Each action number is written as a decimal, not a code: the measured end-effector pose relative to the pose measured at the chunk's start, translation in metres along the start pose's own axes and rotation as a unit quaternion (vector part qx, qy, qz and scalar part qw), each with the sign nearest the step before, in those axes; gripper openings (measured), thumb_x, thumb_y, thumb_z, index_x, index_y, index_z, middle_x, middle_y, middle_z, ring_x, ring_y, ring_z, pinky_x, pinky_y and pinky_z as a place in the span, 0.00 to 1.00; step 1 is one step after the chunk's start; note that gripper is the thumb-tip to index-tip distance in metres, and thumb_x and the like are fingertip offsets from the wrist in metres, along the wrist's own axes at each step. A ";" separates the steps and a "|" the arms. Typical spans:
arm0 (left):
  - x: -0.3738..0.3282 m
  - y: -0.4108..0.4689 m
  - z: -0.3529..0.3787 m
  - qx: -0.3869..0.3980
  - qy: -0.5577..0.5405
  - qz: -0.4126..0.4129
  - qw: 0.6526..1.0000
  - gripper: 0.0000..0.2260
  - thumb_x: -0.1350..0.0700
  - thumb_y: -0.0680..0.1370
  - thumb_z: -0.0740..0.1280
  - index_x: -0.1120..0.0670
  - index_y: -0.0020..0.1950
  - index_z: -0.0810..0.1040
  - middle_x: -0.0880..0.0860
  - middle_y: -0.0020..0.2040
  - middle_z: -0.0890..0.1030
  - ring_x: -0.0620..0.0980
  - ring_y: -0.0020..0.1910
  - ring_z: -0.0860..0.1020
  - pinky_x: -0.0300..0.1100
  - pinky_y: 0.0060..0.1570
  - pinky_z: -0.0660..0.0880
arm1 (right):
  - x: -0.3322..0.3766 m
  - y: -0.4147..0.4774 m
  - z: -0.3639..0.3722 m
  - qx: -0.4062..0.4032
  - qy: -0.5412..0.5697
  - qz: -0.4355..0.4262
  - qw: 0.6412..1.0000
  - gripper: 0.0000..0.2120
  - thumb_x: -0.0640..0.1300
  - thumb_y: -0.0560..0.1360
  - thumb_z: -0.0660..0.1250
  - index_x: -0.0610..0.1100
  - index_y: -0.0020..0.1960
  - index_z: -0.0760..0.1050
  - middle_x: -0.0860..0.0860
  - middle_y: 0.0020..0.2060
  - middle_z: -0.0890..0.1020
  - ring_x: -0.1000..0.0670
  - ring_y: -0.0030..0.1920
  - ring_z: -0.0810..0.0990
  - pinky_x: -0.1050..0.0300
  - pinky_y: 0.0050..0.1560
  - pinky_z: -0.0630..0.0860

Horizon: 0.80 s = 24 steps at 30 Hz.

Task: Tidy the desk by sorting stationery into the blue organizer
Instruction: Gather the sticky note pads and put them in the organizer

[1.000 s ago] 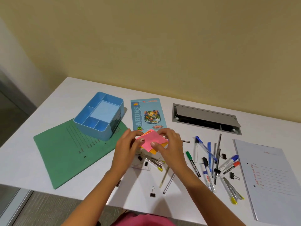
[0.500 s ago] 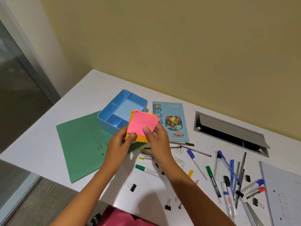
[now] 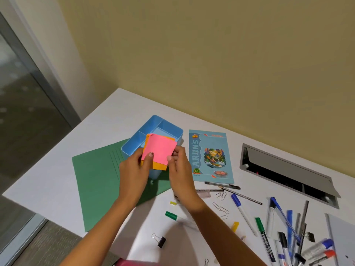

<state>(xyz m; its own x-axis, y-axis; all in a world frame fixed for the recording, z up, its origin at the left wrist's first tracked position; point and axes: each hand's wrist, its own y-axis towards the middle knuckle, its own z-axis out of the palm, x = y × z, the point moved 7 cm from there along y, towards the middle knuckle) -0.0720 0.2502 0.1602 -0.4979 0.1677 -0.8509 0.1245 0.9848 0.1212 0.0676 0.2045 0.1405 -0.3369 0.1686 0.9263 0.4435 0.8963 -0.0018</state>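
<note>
The person is pinching the sticky-note stack (image 3: 160, 148) with the left hand (image 3: 134, 169) and right hand (image 3: 179, 167), holding it tilted above the blue organizer (image 3: 153, 121). Squaring it over the large compartment, then lowering and releasing both sides together, is looking advisable.

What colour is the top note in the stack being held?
The top note is pink, with orange notes under it. The head view shows it best.

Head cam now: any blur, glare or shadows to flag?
Head view: even light, no glare; the arms throw a soft shadow on the desk; the left green marker has a smeared body; the pink sticky notes are sharp enough.
</note>
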 end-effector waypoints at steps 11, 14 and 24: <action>-0.001 0.138 0.008 -0.051 0.143 0.045 0.987 0.09 0.59 0.77 0.65 0.60 0.43 0.83 0.59 0.33 0.82 0.58 0.33 0.79 0.51 0.34 0.75 | -0.049 0.025 -0.026 -0.076 0.074 0.001 0.994 0.14 0.35 0.80 0.55 0.54 0.53 0.67 0.45 0.46 0.76 0.45 0.47 0.77 0.67 0.47 0.73; 0.003 0.157 0.033 -0.004 0.200 0.042 0.979 0.09 0.60 0.76 0.65 0.62 0.40 0.82 0.59 0.31 0.81 0.58 0.31 0.79 0.49 0.33 0.75 | -0.051 0.023 -0.028 -0.086 0.056 -0.045 0.994 0.12 0.34 0.78 0.55 0.49 0.54 0.69 0.46 0.44 0.76 0.47 0.45 0.76 0.64 0.47 0.73; 0.012 0.168 0.052 0.029 0.261 -0.032 0.964 0.10 0.67 0.71 0.62 0.64 0.29 0.75 0.57 0.23 0.69 0.50 0.22 0.64 0.38 0.24 0.60 | -0.024 0.043 -0.018 -0.089 -0.039 -0.165 0.982 0.11 0.27 0.77 0.58 0.36 0.55 0.72 0.47 0.49 0.76 0.50 0.48 0.76 0.61 0.51 0.74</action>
<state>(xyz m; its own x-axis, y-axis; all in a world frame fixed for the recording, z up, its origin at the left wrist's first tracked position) -0.0121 0.4155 0.1442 -0.8685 0.1214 -0.4805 0.1189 0.9923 0.0359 0.1099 0.2315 0.1248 -0.5458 -0.0811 0.8340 0.4357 0.8227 0.3651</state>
